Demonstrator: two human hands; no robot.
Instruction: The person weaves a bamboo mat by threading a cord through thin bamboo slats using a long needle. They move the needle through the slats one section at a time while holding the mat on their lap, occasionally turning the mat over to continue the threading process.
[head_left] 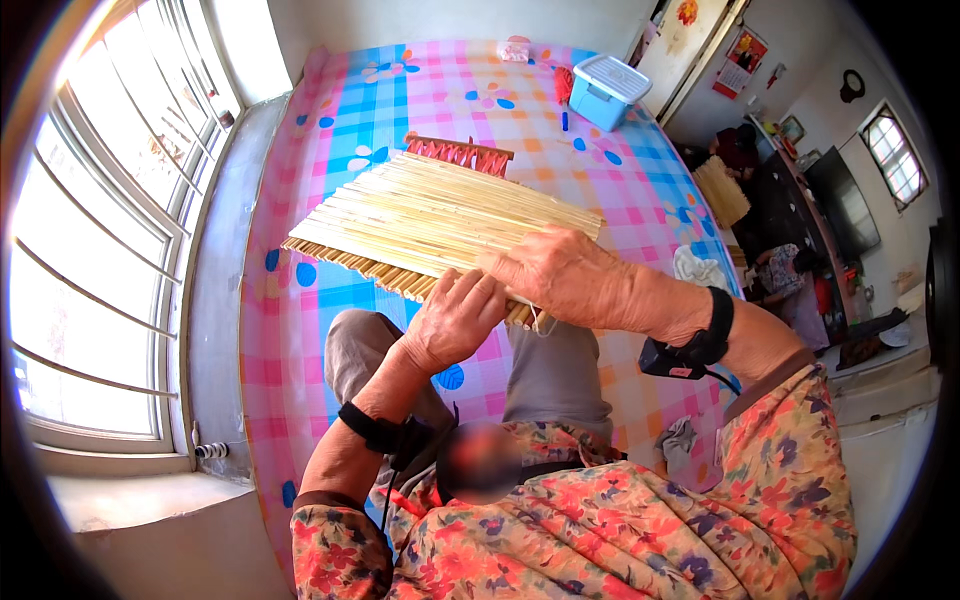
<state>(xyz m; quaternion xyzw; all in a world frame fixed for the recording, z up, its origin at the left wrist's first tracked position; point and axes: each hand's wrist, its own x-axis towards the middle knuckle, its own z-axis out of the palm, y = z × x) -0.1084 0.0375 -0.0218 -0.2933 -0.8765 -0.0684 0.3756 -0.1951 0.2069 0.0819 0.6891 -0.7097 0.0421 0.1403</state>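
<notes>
Pale yellow stalks are gathered side by side into a mat [430, 215], set just beyond the bent knees [555, 375], above a checked bedsheet [530, 125]. The mat's near edge is touched by the left hand [452, 320], fingers bent close together; its near right corner is covered by the right hand [560, 272], fingers curled inward. What is pinched cannot be told, the fingertips being hidden. A white string [546, 324] is seen hanging beside the right hand. Stalks could be skewed by uneven pressure, since the far left end is left unsupported by either hand; the string could be slackened by a loosened hold.
</notes>
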